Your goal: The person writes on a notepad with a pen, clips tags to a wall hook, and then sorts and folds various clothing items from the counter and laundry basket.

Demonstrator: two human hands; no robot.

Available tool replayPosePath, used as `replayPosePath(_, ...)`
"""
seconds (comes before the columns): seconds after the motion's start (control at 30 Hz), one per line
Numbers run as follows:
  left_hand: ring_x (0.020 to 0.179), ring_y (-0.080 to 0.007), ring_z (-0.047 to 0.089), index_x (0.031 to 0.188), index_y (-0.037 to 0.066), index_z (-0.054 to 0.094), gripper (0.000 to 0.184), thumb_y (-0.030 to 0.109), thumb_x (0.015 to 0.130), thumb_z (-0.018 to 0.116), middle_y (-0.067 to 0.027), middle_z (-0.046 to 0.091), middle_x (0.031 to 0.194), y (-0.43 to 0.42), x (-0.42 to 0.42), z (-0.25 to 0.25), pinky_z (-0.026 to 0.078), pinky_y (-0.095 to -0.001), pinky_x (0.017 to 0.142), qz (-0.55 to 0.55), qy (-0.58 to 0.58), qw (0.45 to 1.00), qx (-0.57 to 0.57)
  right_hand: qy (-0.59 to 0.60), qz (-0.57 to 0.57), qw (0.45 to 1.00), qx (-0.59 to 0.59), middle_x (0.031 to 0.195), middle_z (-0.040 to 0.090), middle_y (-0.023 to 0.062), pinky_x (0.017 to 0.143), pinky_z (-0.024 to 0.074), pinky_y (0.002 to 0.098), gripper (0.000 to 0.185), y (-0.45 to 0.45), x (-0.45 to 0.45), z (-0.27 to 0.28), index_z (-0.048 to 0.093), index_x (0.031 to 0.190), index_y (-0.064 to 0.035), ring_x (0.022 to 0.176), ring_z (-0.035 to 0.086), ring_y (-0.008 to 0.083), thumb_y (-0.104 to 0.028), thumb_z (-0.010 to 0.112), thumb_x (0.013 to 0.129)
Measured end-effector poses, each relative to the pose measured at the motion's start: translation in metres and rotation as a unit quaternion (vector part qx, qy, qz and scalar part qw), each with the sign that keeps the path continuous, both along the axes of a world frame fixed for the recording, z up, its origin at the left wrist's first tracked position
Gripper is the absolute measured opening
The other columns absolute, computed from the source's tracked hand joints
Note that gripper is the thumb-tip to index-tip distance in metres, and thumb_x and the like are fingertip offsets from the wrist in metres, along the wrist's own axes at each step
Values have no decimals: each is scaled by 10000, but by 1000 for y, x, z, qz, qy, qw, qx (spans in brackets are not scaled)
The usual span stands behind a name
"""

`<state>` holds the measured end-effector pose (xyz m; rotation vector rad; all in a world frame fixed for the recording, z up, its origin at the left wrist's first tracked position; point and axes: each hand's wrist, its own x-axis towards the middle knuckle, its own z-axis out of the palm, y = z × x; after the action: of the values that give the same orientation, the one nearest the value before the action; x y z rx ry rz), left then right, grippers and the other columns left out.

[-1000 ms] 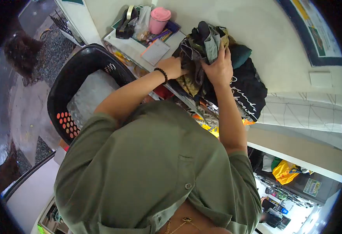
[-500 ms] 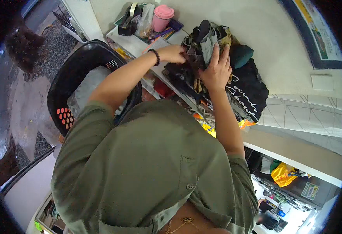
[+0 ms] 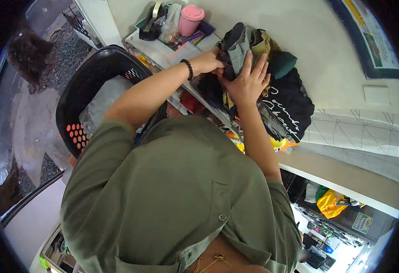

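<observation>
A pile of folded clothes lies on the white counter, with a grey garment (image 3: 239,49) and a camouflage-patterned garment (image 3: 261,43) standing up in it. My left hand (image 3: 212,62) has its fingers closed on a dark garment (image 3: 227,72) at the pile's left side. My right hand (image 3: 247,85) lies over the clothes with its fingers spread, fingertips against the grey and camouflage cloth. Right of that hand are a dark green rolled cloth (image 3: 283,64) and a black shirt (image 3: 292,102) with white script lettering.
Beside my left arm stands a black basket (image 3: 72,93) holding a greyish plastic bag (image 3: 104,100). At the counter's back left are a pink cup (image 3: 190,20), a tape dispenser (image 3: 151,28) and a notebook (image 3: 184,53). A yellow bag (image 3: 331,203) sits on a lower shelf at right.
My left hand has moved slightly right, closer to my right hand, on the dark cloth. My right hand has shifted a little left and its fingers are spread wider.
</observation>
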<state>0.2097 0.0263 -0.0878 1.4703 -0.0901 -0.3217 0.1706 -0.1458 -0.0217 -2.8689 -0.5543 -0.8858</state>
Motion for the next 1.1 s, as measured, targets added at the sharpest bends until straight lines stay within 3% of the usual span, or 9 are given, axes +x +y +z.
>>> replayPosePath(0.07,725,-206,688,1233,-8,458,415,95,872,635,-109,671,813,3,-8,-2,521,-323,594,-2,6,997,-74,42,3,999,2,1545,276,239,1045,329,619,1082,-8,8,1,333,1490,-205,1383,337,442,-440,870,581)
replayPosePath(0.17,841,-272,688,1138,-19,559,387,235,871,678,-156,697,913,18,-14,-15,534,-384,733,48,-35,985,162,54,-3,999,5,1541,291,227,1020,366,595,1079,-6,12,13,334,1486,-223,1347,391,425,-359,885,568)
replayPosePath(0.27,931,-360,673,1148,-18,601,508,395,865,686,-227,690,1022,31,-26,-50,528,-443,798,-81,-84,886,450,53,19,998,14,1540,298,222,1010,386,575,1075,-13,18,12,328,1488,-224,1326,419,423,-346,882,575)
replayPosePath(0.37,910,-350,681,920,62,736,374,415,799,734,-166,718,937,17,-57,-45,525,-443,800,-16,-63,874,481,64,8,998,8,1540,297,227,1001,406,554,1102,-17,22,15,319,1491,-206,1317,431,421,-345,897,563)
replayPosePath(0.57,913,-349,683,933,81,727,357,409,792,743,-169,716,905,17,-59,-60,525,-454,791,39,-21,922,384,80,16,997,13,1540,293,235,999,419,537,1123,-19,23,18,311,1496,-199,1297,449,427,-363,911,561)
replayPosePath(0.77,772,-311,693,988,60,717,354,359,801,745,-138,715,852,3,-57,-52,542,-422,694,38,-58,887,457,78,34,996,18,1539,299,231,995,419,546,1108,-24,25,13,304,1503,-219,1298,446,435,-361,900,580)
replayPosePath(0.9,577,-167,657,1143,13,686,463,295,791,790,-96,672,790,10,-37,-41,474,-311,449,-16,49,950,307,75,28,997,7,1528,312,241,998,415,547,1098,-21,21,16,315,1501,-192,1286,456,438,-349,892,581)
replayPosePath(1.07,610,-154,604,1016,27,690,289,247,836,744,-41,665,825,3,-21,-20,462,-290,528,-27,133,980,145,65,42,997,-16,1526,303,263,1005,403,556,1108,-24,21,10,306,1511,-173,1292,449,439,-476,868,605)
replayPosePath(1.1,610,-148,601,995,33,690,247,228,849,730,-36,662,820,-2,-16,-17,451,-283,520,-13,143,985,100,54,54,997,-32,1526,298,272,1013,393,562,1141,-22,18,13,293,1518,-170,1303,438,443,-593,830,605)
